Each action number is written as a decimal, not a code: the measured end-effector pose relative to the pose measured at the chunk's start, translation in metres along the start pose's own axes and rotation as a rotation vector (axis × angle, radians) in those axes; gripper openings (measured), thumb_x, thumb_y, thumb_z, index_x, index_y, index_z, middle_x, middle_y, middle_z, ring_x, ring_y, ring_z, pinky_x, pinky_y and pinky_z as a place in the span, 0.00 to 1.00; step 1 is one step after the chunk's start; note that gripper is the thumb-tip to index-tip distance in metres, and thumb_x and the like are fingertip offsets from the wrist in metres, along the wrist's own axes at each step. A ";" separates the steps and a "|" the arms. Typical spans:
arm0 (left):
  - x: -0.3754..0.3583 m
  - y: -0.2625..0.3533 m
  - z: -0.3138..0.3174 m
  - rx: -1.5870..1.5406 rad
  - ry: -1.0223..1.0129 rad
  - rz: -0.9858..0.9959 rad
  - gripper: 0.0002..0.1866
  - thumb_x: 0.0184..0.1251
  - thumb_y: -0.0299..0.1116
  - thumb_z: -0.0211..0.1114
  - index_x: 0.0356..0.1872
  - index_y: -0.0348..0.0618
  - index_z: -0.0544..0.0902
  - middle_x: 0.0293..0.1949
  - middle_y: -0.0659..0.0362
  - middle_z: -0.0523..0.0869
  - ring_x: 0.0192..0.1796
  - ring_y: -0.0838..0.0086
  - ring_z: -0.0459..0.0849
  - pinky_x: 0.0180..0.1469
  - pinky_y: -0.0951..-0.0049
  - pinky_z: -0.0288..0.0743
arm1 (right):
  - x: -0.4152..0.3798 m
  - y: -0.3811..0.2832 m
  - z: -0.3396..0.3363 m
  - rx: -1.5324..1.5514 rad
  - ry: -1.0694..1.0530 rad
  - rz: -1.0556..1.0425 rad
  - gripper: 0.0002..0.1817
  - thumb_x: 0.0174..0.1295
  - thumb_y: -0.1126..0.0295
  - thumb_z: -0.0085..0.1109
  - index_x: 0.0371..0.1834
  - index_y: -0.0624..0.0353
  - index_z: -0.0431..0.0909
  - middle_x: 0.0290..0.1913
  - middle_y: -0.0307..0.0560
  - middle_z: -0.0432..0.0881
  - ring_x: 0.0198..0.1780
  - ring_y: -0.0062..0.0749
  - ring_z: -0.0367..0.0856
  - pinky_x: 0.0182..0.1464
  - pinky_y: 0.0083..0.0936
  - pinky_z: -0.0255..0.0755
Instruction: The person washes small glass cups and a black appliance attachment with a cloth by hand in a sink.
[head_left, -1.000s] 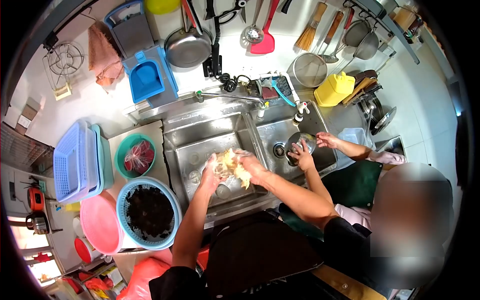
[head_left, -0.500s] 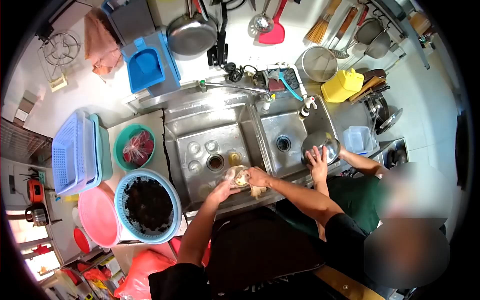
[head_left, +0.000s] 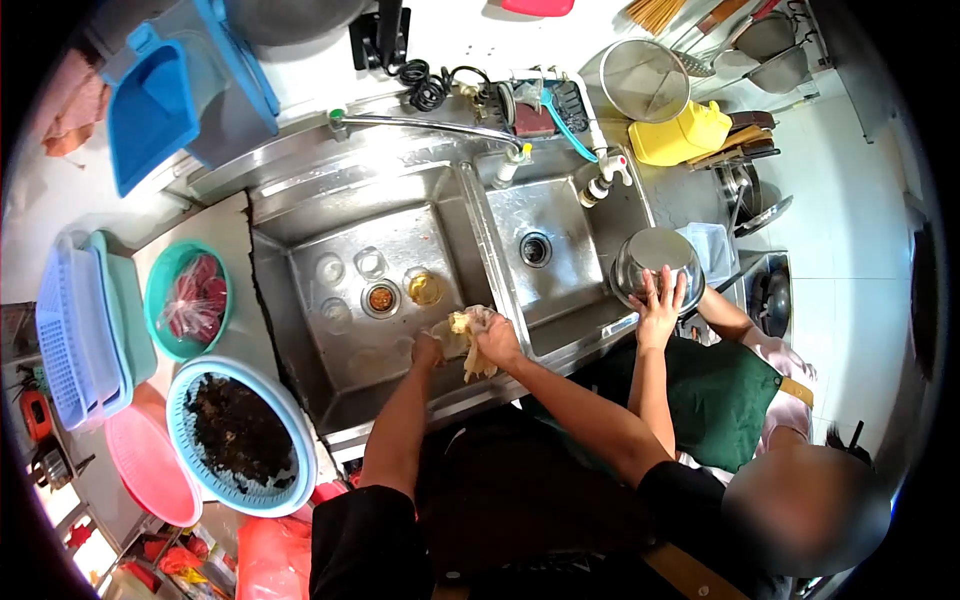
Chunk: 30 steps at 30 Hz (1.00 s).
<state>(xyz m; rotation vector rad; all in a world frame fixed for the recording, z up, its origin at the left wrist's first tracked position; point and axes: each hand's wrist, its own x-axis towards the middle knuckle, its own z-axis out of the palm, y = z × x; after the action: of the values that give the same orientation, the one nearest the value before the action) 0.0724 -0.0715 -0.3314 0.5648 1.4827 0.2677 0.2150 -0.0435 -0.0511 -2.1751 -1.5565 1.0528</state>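
Observation:
My right hand [head_left: 495, 338] is closed around a crumpled, pale yellowish rag [head_left: 478, 363], whose end hangs down over the front part of the large sink basin [head_left: 300, 390]. Close on its left, my left hand [head_left: 428, 350] has its fingers curled in; a see-through thing, perhaps a drinking glass, shows faintly between the hands. Several clear round glasses [head_left: 370, 263] stand on the basin floor around the drain [head_left: 381, 298]. Beside the drain is a glass with amber contents [head_left: 424, 287].
At right, another person's hands hold a metal bowl [head_left: 655, 265] by the smaller basin [head_left: 560, 285]. A faucet [head_left: 430, 125] spans the back. Left stand a teal bowl with bagged red items [head_left: 160, 335], a blue basket of dark matter [head_left: 305, 450] and a pink basin [head_left: 150, 465].
My view has shifted, so the sink sits further left. My right hand has lifted the rag away from the clear thing by my left hand. My left hand has turned, fingers now curled.

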 end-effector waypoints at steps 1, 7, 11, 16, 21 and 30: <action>0.001 -0.002 0.002 0.110 -0.013 0.020 0.23 0.59 0.34 0.69 0.56 0.43 0.78 0.43 0.44 0.87 0.36 0.54 0.88 0.31 0.57 0.83 | -0.002 -0.008 -0.010 0.021 -0.018 0.018 0.16 0.53 0.69 0.57 0.43 0.65 0.83 0.37 0.66 0.84 0.44 0.62 0.84 0.49 0.45 0.78; -0.043 0.062 -0.008 0.776 0.266 0.114 0.18 0.60 0.40 0.69 0.46 0.39 0.83 0.46 0.43 0.87 0.49 0.51 0.87 0.48 0.55 0.81 | 0.009 0.021 0.002 0.388 -0.068 0.043 0.16 0.57 0.68 0.59 0.48 0.58 0.84 0.44 0.56 0.87 0.46 0.49 0.86 0.50 0.36 0.78; -0.056 0.115 -0.012 0.549 0.565 0.013 0.18 0.58 0.43 0.70 0.44 0.40 0.86 0.48 0.44 0.87 0.50 0.50 0.86 0.50 0.55 0.80 | 0.011 0.039 0.007 0.482 -0.110 0.060 0.17 0.60 0.66 0.60 0.51 0.58 0.83 0.43 0.56 0.87 0.46 0.45 0.86 0.50 0.35 0.78; 0.001 0.112 -0.018 0.414 0.436 -0.163 0.18 0.58 0.43 0.68 0.42 0.41 0.87 0.47 0.43 0.87 0.51 0.50 0.86 0.53 0.55 0.79 | 0.013 0.029 0.003 0.583 -0.136 0.155 0.16 0.62 0.67 0.60 0.51 0.58 0.84 0.43 0.55 0.87 0.44 0.39 0.87 0.48 0.33 0.78; -0.012 0.102 -0.029 0.658 0.448 -0.007 0.18 0.60 0.43 0.65 0.42 0.40 0.87 0.47 0.45 0.87 0.52 0.51 0.86 0.53 0.55 0.79 | 0.021 0.025 0.004 0.696 -0.125 0.185 0.14 0.65 0.73 0.57 0.52 0.59 0.83 0.45 0.46 0.87 0.45 0.28 0.84 0.50 0.26 0.77; -0.194 0.142 -0.069 0.162 0.104 0.348 0.18 0.71 0.41 0.53 0.27 0.38 0.77 0.23 0.55 0.80 0.28 0.64 0.79 0.30 0.58 0.68 | 0.091 0.016 0.034 1.277 -0.163 -0.104 0.18 0.65 0.81 0.47 0.58 0.76 0.72 0.43 0.44 0.79 0.41 0.25 0.76 0.46 0.20 0.73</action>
<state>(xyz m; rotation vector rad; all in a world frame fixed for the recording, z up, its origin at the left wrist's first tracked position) 0.0119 -0.0356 -0.0917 0.9542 1.5100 0.4563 0.2177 0.0261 -0.1216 -1.1132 -0.6185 1.5749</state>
